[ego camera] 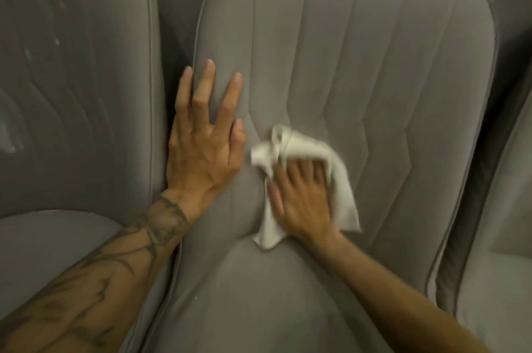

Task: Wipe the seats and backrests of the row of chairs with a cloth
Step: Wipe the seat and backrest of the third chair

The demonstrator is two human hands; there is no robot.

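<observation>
The right hand presses a white cloth flat-palmed against the lower backrest, its grip released, while just left the left hand rests splayed.

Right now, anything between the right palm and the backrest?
Yes: the white cloth. Head view shows the right hand pressed flat on it, against the lower backrest of the middle chair. Left hand rests bare on the backrest.
</observation>
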